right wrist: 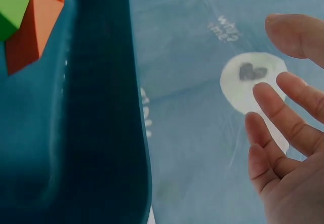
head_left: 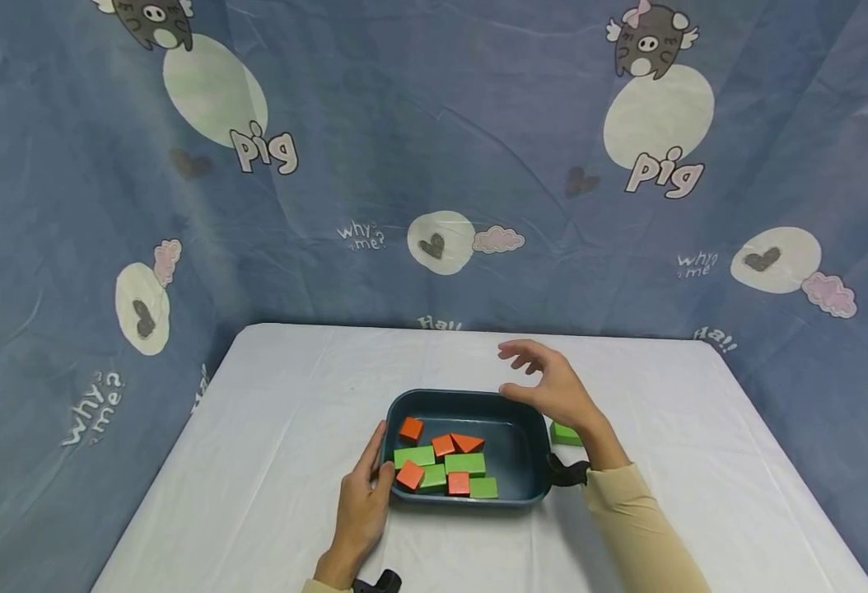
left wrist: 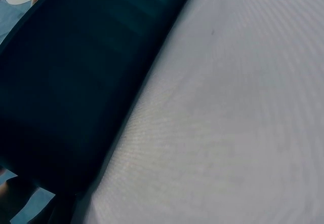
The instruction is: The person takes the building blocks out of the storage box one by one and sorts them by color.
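Observation:
A dark blue-green rectangular tray (head_left: pixel 515 428) holds several orange and green toy blocks, mostly in its left and front part. My left hand (head_left: pixel 360 502) holds the tray's left side, fingers along the outer wall and thumb at the rim near the front corner. Over the far right corner is my right hand (head_left: pixel 553 387), thumb and fingers spread apart with nothing between them. In the right wrist view, a gap separates those fingers (right wrist: pixel 283 117) from the tray wall. An orange block (right wrist: pixel 38 26) and a green block (right wrist: pixel 10 3) show at upper left there.
Another green block (head_left: pixel 566 434) lies on the white-covered table (head_left: pixel 315 387), right of the tray and partly hidden by my right arm. A blue patterned cloth (head_left: pixel 434 148) hangs behind the table and at its sides. Black devices are strapped to both wrists.

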Tool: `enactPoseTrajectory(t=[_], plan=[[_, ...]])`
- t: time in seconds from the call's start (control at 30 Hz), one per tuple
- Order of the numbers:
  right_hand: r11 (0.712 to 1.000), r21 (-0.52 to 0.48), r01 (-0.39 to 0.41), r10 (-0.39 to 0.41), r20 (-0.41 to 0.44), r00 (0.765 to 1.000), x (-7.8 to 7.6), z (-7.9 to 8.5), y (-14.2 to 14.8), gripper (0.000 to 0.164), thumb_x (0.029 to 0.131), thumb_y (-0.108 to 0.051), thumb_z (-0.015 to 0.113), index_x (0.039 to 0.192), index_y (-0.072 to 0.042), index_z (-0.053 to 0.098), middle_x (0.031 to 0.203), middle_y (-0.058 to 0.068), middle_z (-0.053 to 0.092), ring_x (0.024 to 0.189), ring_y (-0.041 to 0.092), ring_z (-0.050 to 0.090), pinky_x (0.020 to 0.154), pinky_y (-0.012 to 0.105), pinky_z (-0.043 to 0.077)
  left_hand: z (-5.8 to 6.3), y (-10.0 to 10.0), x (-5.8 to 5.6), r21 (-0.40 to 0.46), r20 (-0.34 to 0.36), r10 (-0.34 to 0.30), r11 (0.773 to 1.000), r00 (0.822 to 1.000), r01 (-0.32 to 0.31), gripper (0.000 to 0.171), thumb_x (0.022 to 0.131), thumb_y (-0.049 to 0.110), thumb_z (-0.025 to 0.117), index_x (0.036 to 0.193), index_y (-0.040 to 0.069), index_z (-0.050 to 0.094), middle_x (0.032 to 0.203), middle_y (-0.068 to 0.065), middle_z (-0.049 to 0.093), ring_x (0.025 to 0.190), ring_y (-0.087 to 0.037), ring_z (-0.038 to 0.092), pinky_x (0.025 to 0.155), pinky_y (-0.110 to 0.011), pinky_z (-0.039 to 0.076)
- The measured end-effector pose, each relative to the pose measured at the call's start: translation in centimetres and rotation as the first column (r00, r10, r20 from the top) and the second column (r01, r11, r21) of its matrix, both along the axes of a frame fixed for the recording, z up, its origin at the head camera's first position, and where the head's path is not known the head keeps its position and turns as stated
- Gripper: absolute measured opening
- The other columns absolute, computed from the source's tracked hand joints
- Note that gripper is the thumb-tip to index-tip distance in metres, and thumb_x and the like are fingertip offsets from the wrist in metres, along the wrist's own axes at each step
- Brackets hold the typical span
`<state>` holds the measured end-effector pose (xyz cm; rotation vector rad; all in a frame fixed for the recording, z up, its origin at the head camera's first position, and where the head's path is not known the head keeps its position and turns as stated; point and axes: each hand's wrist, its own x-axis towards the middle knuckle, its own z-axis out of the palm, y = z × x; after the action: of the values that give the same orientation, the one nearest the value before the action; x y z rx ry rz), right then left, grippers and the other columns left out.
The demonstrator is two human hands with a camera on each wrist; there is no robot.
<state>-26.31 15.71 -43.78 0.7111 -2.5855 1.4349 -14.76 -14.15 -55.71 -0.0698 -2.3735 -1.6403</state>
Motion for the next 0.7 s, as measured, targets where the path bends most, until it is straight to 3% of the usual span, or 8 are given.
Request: enactPoseTrajectory(t=[0.17,0.3,0.37,0.5,0.7], plan=[[1.0,-0.012,-0.028,0.028,-0.002,1.0,-0.3,0.0,-1.2,0.052,0.081,-0.01,0.085,0.13,-0.012,0.067,0.12,0.003,0.068,0.102,0.022,0.061,0.091,0.054,0.049,0.2,0.0,0.1,-0.001,0.017,0.006,1.0,1.0,-0.005,0.057,0.104,0.009,0.055,0.159,0.013,0.039,0.151,-0.003,0.05,0.137,-0.017,0.048,0.112,-0.028,0.033],[0.999,-0.018,-0.047,0.047,0.001,0.999,-0.2,0.2,-2.0,0.05,0.082,-0.011,0.084,0.129,-0.011,0.067,0.119,0.005,0.069,0.101,0.022,0.062,0.091,0.054,0.05,0.4,0.0,0.2,0.01,0.035,0.005,1.0,0.999,-0.005,0.058,0.104,0.009,0.055,0.159,0.014,0.039,0.151,-0.002,0.049,0.137,-0.015,0.047,0.112,-0.026,0.033],[0.999,-0.017,-0.052,0.052,0.006,0.999,-0.3,0.0,-2.3,0.048,0.082,-0.011,0.084,0.128,-0.012,0.068,0.118,0.003,0.069,0.101,0.021,0.062,0.09,0.052,0.05,0.3,0.0,0.2,0.01,0.04,0.003,1.0,0.999,-0.003,0.057,0.104,0.009,0.054,0.159,0.014,0.038,0.152,-0.003,0.049,0.138,-0.016,0.047,0.112,-0.027,0.032],[0.997,-0.029,-0.075,0.076,0.011,0.997,-0.4,-0.5,-2.8,0.046,0.082,-0.01,0.084,0.125,-0.012,0.07,0.114,0.001,0.07,0.098,0.022,0.064,0.089,0.048,0.052,0.3,0.0,0.2,0.003,0.031,0.001,1.0,1.0,-0.001,0.057,0.104,0.009,0.054,0.159,0.011,0.037,0.152,-0.006,0.048,0.139,-0.021,0.047,0.113,-0.041,0.034],[0.984,-0.106,-0.144,0.149,0.038,0.988,-0.7,-1.8,-3.3,0.034,0.084,-0.008,0.082,0.116,-0.009,0.074,0.104,0.002,0.072,0.09,0.028,0.066,0.084,0.049,0.054,0.2,0.1,0.1,-0.002,0.022,0.009,1.0,1.0,-0.009,0.057,0.104,0.011,0.055,0.159,0.011,0.038,0.15,-0.004,0.05,0.137,-0.019,0.048,0.112,-0.043,0.035]])
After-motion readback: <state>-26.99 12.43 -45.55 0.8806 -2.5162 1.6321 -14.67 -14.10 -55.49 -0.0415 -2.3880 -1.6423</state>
